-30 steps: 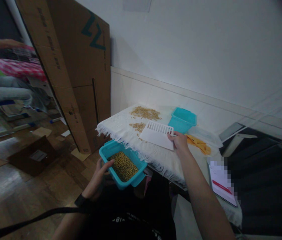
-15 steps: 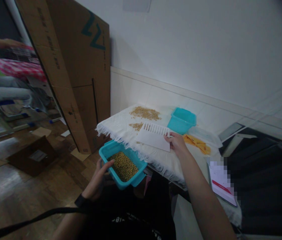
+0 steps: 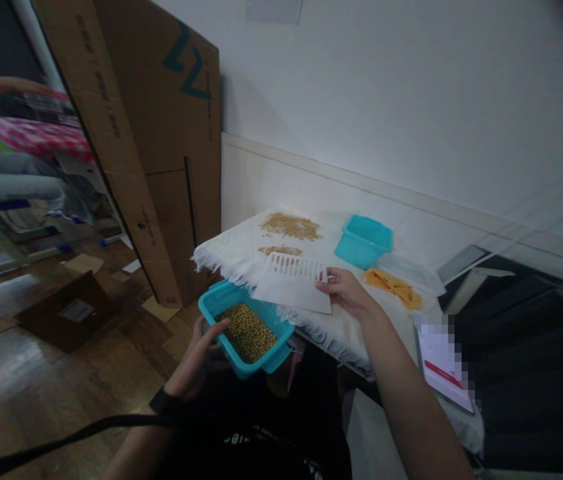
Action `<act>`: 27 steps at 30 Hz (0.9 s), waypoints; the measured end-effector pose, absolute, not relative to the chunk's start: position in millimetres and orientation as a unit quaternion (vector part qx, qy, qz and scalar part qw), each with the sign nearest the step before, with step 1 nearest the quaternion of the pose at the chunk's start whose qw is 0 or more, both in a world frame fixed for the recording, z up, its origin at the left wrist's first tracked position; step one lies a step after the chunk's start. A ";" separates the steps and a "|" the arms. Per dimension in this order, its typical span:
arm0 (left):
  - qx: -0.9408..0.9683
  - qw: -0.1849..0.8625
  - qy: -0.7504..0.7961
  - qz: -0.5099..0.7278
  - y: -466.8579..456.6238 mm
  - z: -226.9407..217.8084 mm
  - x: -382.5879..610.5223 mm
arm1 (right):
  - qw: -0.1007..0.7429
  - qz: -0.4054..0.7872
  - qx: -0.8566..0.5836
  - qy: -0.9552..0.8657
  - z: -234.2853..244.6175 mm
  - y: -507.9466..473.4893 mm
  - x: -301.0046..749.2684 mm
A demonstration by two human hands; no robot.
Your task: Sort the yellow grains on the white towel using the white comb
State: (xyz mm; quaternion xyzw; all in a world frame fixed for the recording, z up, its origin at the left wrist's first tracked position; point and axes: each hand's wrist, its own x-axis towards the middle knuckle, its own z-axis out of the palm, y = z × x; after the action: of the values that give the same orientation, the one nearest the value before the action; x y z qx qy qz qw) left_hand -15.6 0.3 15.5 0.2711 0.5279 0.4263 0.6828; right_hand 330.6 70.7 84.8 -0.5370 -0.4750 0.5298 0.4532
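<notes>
My left hand grips a turquoise plastic tub by its left rim, thumb inside, and holds it below the table's front edge. Round yellow-green beans cover its bottom. My right hand is closed on the right end of a white flat scraper with comb-like slots. The scraper lies low over the white fringed cloth, its left corner near the tub's back rim. Just behind its slots is a small strip of pale beans, partly hidden. A larger pale bean pile lies farther back.
A second turquoise tub stands at the back right, beside a clear lid and an orange cloth. A tablet lies at the right edge. A tall cardboard box stands left; another person's arm shows beyond it.
My right hand has drawn the scraper left and toward me, nearer the tub. More of the small bean strip shows behind it. My left hand and its tub have stayed nearly still.
</notes>
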 end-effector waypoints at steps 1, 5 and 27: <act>0.271 0.682 0.530 0.426 0.2 15.5 -15.6 | 0.463 0.525 -0.536 -0.471 84.7 71.5 330.6; 0.271 0.678 0.529 0.432 -0.1 16.2 -14.8 | 0.574 0.440 -0.559 -0.406 83.3 79.3 333.5; 0.256 0.680 0.540 0.424 2.0 20.4 -15.3 | 0.624 0.340 -0.620 -0.332 80.5 87.1 341.4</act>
State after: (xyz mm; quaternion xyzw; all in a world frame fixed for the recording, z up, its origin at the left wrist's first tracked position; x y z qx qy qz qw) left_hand -15.3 2.0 20.4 0.2561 0.5403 0.4239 0.6803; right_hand 341.4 87.1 80.5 -0.6205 -0.3323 0.3398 0.6238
